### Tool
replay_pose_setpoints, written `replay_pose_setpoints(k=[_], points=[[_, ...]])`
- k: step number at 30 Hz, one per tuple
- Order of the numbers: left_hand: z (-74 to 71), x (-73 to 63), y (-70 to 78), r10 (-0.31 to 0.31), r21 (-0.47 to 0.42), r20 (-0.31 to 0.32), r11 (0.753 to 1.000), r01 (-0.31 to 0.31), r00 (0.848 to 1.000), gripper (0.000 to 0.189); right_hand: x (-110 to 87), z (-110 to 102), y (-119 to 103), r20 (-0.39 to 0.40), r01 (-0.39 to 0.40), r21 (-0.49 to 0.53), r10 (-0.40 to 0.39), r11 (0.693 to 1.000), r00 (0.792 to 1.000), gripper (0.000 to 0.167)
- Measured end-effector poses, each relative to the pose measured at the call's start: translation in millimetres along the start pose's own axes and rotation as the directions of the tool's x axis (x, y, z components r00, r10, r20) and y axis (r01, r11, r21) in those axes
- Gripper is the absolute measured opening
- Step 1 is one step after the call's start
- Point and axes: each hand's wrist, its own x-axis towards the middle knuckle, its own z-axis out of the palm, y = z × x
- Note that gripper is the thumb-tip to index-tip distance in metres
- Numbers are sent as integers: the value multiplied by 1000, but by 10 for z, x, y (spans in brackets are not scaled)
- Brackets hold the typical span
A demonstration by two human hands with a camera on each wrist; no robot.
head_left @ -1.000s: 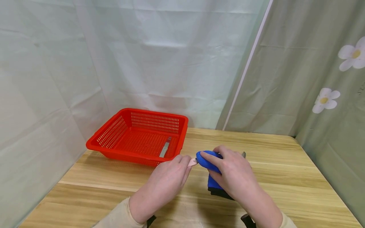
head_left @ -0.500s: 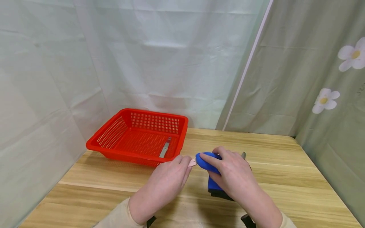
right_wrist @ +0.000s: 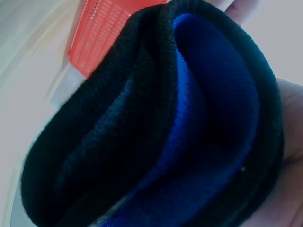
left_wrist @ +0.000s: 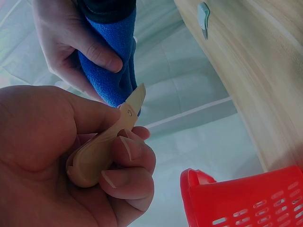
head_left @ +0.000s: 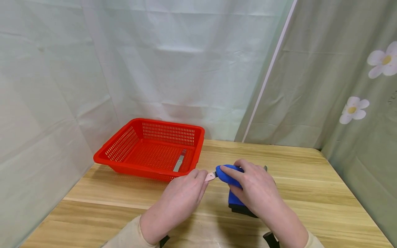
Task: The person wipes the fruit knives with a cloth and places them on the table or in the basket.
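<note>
My left hand [head_left: 184, 191] grips a small folding knife [left_wrist: 97, 153] by its pale pinkish-beige handle, its short blade unfolded. Folded blue cloth with black edging [head_left: 227, 175] is held in my right hand [head_left: 258, 187], thumb and fingers squeezing it from both sides. In the left wrist view, the blade stands out beyond the left fingertips and overlaps the cloth's lower end. From the head, a short dark stretch of blade shows between handle and cloth. The cloth's loose folds and black hem fill most of the right wrist view.
A red plastic basket [head_left: 149, 172] stands at the back left, with a slim silvery knife-like piece [head_left: 178, 163] lying inside. Another small folding knife with a pale green handle [left_wrist: 203, 16] lies on the wooden table [head_left: 310, 193], mostly hidden behind my right hand from the head. Curtains hang behind.
My right hand and the cloth have shifted slightly right, away from the knife handle, so a little more blade shows. The left hand stays in place.
</note>
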Motion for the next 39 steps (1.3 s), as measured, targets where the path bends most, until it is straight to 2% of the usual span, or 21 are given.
replay_pose_setpoints(k=[18,29,39], points=[[-39,5,5,-34,-9,32,999,34,999,22,7,-16,103,22,-84,-4,84,996,996,59],[-7,-7,-13,-3,22,-48,1000,4,999,19,17,-16,179,17,-121,0,121,993,993,56],[-21,-12,-25,23,38,-61,999,-21,998,19,12,-14,243,17,-167,-2,167,986,986,54]])
